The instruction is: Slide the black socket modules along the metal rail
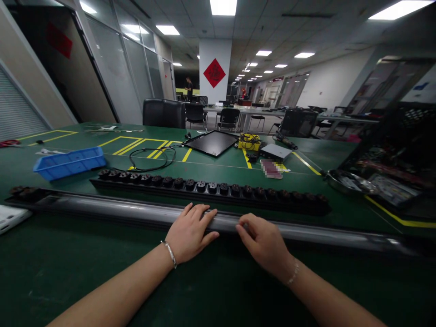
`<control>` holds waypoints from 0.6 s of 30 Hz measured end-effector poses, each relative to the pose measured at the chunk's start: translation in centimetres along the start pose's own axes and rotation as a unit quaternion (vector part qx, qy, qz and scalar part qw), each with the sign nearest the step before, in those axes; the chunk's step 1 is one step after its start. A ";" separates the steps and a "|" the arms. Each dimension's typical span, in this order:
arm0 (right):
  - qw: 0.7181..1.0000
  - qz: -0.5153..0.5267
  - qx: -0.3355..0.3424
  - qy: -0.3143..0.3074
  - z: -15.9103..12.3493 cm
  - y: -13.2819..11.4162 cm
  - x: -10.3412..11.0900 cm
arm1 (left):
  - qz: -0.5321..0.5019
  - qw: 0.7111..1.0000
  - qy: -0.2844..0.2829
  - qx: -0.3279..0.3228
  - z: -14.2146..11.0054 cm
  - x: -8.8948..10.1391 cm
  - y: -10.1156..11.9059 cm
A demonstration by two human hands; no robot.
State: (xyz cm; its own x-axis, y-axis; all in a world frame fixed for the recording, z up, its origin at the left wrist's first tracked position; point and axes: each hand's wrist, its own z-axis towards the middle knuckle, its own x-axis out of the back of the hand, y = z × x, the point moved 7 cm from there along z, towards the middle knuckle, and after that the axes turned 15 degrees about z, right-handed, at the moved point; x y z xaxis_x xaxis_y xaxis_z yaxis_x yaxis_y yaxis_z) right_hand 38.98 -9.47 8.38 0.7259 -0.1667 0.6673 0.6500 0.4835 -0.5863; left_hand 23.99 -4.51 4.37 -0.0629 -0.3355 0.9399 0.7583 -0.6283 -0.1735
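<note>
A long dark metal bar [112,210] lies across the green table in front of me. My left hand [190,234] rests on top of it near the middle, fingers stretched out flat over the bar. My right hand [264,243] is just to its right, fingers curled down against the bar's near side. Behind the bar lies a long black power strip [211,188] with several round sockets in a row.
A blue plastic bin [70,162] sits at the left, a black cable loop [153,158] and a flat black panel [211,142] further back. A metal dish [344,182] and a black crate [398,150] stand at the right. A white object [10,218] lies at the left edge.
</note>
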 end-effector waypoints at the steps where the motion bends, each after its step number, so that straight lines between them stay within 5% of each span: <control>1: 0.998 -0.063 0.019 0.015 0.4 0.7 -0.7 | -0.006 1.000 0.001 -0.005 0.0 0.0 -0.1; 5: 0.978 -0.203 0.048 -0.009 0.7 2.8 -2.5 | -0.038 0.999 0.004 -0.014 -0.2 0.0 -2.1; 9: 0.974 -0.219 0.034 -0.046 0.3 3.1 -2.8 | 0.029 0.989 0.100 0.107 -1.5 1.4 -10.2; 14: 0.974 -0.222 0.037 -0.040 0.4 3.0 -2.6 | 0.176 0.858 0.235 0.421 -10.0 4.5 -23.2; 18: 0.973 -0.227 0.032 -0.038 0.5 3.0 -2.6 | 0.159 0.794 0.134 0.572 -18.1 2.5 -31.1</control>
State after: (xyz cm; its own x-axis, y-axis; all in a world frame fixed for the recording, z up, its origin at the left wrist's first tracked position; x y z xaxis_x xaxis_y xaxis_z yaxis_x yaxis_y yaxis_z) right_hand 38.94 -7.17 5.14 0.3476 -0.3121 0.8842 0.8821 0.4286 -0.1955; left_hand -11.51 1.49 6.83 0.2293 -0.5835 0.7790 0.8473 0.5136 0.1353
